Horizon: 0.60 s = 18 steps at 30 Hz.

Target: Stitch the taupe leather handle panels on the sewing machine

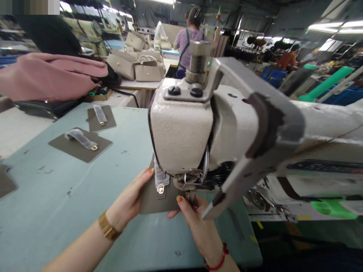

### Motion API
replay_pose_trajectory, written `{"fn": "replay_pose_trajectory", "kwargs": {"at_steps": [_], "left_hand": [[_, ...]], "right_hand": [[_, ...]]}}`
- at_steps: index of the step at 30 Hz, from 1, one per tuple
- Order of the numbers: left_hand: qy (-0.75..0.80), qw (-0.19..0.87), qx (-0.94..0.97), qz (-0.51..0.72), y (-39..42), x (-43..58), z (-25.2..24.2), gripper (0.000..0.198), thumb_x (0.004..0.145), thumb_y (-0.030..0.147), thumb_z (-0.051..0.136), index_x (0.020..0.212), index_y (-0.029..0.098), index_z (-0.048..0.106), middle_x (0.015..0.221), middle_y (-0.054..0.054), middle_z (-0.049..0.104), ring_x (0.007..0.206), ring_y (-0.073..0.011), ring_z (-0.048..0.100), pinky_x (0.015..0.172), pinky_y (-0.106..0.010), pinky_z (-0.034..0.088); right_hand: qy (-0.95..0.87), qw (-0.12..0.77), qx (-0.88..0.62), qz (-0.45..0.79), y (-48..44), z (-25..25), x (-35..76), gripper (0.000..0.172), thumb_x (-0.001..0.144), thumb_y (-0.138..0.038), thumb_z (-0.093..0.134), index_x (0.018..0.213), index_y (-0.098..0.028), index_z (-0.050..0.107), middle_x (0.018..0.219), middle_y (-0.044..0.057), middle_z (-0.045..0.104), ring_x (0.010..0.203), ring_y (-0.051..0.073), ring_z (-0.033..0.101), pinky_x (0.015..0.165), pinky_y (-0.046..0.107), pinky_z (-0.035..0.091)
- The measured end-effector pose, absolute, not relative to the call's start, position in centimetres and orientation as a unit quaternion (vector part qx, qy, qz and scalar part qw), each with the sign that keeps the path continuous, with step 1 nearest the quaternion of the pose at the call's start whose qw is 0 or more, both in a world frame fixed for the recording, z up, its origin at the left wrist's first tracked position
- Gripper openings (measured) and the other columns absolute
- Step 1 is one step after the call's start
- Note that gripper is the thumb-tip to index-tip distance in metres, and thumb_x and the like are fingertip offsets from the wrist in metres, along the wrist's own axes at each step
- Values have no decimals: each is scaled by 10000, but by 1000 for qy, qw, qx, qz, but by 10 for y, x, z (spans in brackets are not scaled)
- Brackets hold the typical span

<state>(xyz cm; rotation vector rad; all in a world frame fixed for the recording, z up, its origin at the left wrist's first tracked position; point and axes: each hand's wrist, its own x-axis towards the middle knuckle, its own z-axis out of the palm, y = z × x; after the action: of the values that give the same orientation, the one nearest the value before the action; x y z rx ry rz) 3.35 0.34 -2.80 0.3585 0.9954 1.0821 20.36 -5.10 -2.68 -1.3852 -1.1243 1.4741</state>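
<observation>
A grey-brown leather panel (150, 202) lies below the head of a sewing machine (181, 128). On it sits a strap wrapped in clear plastic (161, 177), with a small gold buckle (161, 189) at its near end. My left hand (130, 198) holds the panel's left edge, thumb on top and the other fingers mostly hidden. At the right edge, near the presser foot, my right hand (195, 219) pinches the panel between thumb and fingers. A dark metal part (193, 198) shows beside the right fingers; I cannot tell whether it belongs to the machine.
Two similar panels with wrapped straps, one nearer (85, 156) and one farther (109, 117), lie on the blue-green tabletop (127, 132). Another panel (5, 181) reaches in at the left edge. Pink material (53, 75) and beige bags (149, 70) stand behind. A person (184, 47) is farther back.
</observation>
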Motion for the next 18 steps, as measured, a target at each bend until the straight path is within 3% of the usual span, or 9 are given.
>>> {"fn": "replay_pose_trajectory", "kwargs": {"at_steps": [5, 8, 10, 14, 18], "left_hand": [[374, 758, 173, 505, -51, 49, -55, 365, 714, 416, 714, 965, 151, 704, 954, -106, 709, 843, -245, 630, 745, -326, 521], [373, 750, 216, 501, -63, 67, -49, 290, 778, 432, 646, 804, 147, 694, 774, -62, 676, 674, -183, 573, 674, -284, 477], [434, 737, 217, 470, -63, 74, -44, 347, 807, 457, 608, 632, 159, 634, 608, -19, 598, 584, -151, 511, 628, -256, 438], [584, 667, 247, 391, -60, 70, -44, 495, 738, 520, 657, 426, 186, 468, 473, 17, 446, 534, -133, 430, 554, -238, 364], [608, 643, 300, 356, -59, 62, -52, 518, 660, 603, 669, 431, 179, 477, 472, 18, 438, 528, -135, 415, 547, -263, 356]], "right_hand": [[-434, 433, -555, 562, -61, -29, 199, 448, 860, -445, 548, 505, -184, 625, 407, -43, 463, 398, 89, 307, 523, 224, 373], [-419, 446, -556, 563, -64, -26, 197, 440, 873, -416, 544, 509, -182, 619, 411, -38, 469, 432, 106, 415, 597, 230, 422], [-424, 451, -547, 563, -66, -26, 196, 440, 885, -392, 539, 507, -177, 605, 450, -16, 535, 516, 131, 525, 675, 240, 447], [-434, 466, -516, 573, -67, -28, 197, 409, 901, -376, 529, 550, -173, 588, 512, 14, 615, 613, 161, 623, 734, 256, 478], [-444, 465, -535, 548, -66, -31, 197, 412, 884, -365, 545, 516, -179, 552, 476, 15, 595, 612, 172, 639, 696, 247, 479]]}}
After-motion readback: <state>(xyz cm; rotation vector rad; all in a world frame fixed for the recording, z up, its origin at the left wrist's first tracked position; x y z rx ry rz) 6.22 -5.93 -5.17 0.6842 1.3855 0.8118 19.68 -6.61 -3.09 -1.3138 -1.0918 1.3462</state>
